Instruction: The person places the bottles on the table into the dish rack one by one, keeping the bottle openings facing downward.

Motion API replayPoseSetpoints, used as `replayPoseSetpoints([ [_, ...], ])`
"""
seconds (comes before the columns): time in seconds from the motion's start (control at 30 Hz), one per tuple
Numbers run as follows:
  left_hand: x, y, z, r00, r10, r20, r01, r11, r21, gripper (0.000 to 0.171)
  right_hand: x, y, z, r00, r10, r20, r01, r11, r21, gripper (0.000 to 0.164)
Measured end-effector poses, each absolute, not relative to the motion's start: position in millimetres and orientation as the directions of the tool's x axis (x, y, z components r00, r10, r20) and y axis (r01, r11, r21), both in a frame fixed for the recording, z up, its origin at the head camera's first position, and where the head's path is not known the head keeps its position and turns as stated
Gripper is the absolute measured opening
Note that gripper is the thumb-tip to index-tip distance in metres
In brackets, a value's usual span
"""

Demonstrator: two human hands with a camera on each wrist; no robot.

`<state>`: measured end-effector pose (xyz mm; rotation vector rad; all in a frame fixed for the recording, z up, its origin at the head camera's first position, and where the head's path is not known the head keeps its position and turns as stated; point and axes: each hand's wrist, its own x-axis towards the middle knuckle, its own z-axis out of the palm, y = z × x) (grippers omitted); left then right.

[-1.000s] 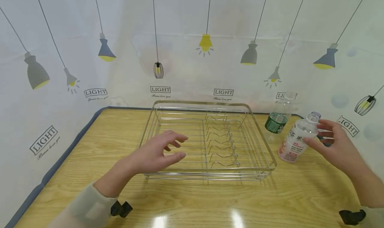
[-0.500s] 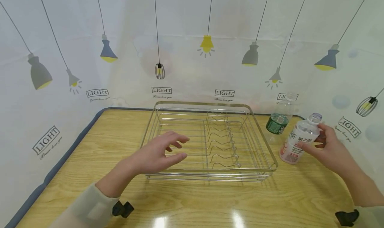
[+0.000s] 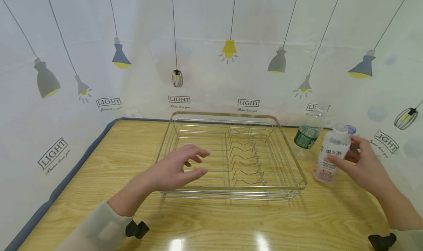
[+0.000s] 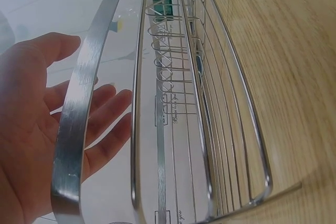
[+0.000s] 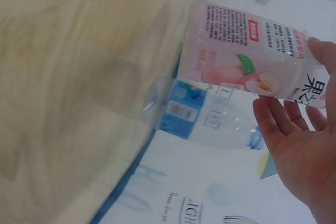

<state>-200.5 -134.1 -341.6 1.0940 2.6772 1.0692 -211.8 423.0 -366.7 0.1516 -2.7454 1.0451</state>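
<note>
Gripping the pink-labelled bottle (image 3: 334, 147) in the right hand (image 3: 367, 166), curled round its side, beside the wire rack (image 3: 251, 188); hard to tell whether lifted off the bench (image 3: 231, 221). Holding nothing in the left hand (image 3: 175, 169), loosely spread by the rack's near rim. Seemingly early: grasped, not yet released.

1. A clear bottle with a green label (image 3: 306, 136) is seen standing at the far right of the desk (image 3: 198, 221), near the backdrop (image 3: 205, 16).
2. A bottle with a blue label (image 5: 182, 109) is shown by the right wrist view; in the head view only its blue cap (image 3: 351, 130) can be clearly seen.
3. The desk is surfaced in yellowish wood grain, and two bright reflections (image 3: 176, 244) are cast on its near side.
4. The white backdrop is printed with hanging lamps (image 3: 229, 49) in grey, blue and yellow, and with boxed "LIGHT" lettering (image 3: 179, 99).
5. The desk is bordered by a dark blue band (image 3: 79, 163).
</note>
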Motion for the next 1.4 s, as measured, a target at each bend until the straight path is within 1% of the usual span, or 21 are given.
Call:
replayPoseSetpoints([
  [0.13, -201, -134, -341, -0.747, 0.636, 0.196, 0.596, 0.508, 0.621, 0.049, -207, 410, -353, -0.947, -0.024, 0.320, -0.231, 0.744, -0.628, 0.094],
  [0.27, -202, -134, -339, -0.751, 0.629, 0.200, 0.596, 0.516, 0.616, 0.049, -202, 392, -335, -0.910, -0.059, 0.410, -0.318, 0.734, -0.601, 0.089],
  [0.4, -203, -135, -338, -0.758, 0.622, 0.194, 0.587, 0.522, 0.619, 0.049, -199, 370, -318, -0.878, -0.089, 0.470, -0.384, 0.717, -0.582, 0.086],
  [0.57, -203, -136, -336, -0.761, 0.618, 0.197, 0.585, 0.523, 0.620, 0.049, -198, 340, -301, -0.830, -0.158, 0.536, -0.486, 0.677, -0.553, 0.086],
  [0.7, -204, -136, -333, -0.762, 0.615, 0.203, 0.584, 0.516, 0.626, 0.050, -200, 319, -292, -0.810, -0.218, 0.544, -0.535, 0.654, -0.534, 0.085],
  [0.83, -205, -136, -330, -0.763, 0.611, 0.209, 0.586, 0.520, 0.621, 0.051, -202, 301, -287, -0.793, -0.276, 0.543, -0.562, 0.677, -0.476, 0.083],
  [0.93, -207, -136, -328, -0.755, 0.612, 0.236, 0.607, 0.514, 0.607, 0.051, -204, 287, -287, -0.776, -0.325, 0.540, -0.584, 0.692, -0.424, 0.081],
  [1.03, -210, -136, -326, -0.738, 0.615, 0.275, 0.636, 0.502, 0.586, 0.052, -205, 273, -289, -0.773, -0.367, 0.517, -0.598, 0.695, -0.400, 0.077],
  [1.13, -213, -133, -323, -0.734, 0.609, 0.302, 0.648, 0.494, 0.579, 0.059, -208, 259, -292, -0.761, -0.409, 0.504, -0.617, 0.697, -0.365, 0.073],
  [1.27, -217, -127, -317, -0.743, 0.588, 0.321, 0.643, 0.494, 0.585, 0.071, -211, 241, -298, -0.736, -0.466, 0.491, -0.651, 0.685, -0.326, 0.071],
  [1.4, -221, -122, -311, -0.738, 0.575, 0.354, 0.656, 0.490, 0.574, 0.077, -215, 224, -302, -0.703, -0.520, 0.486, -0.692, 0.657, -0.299, 0.069],
])
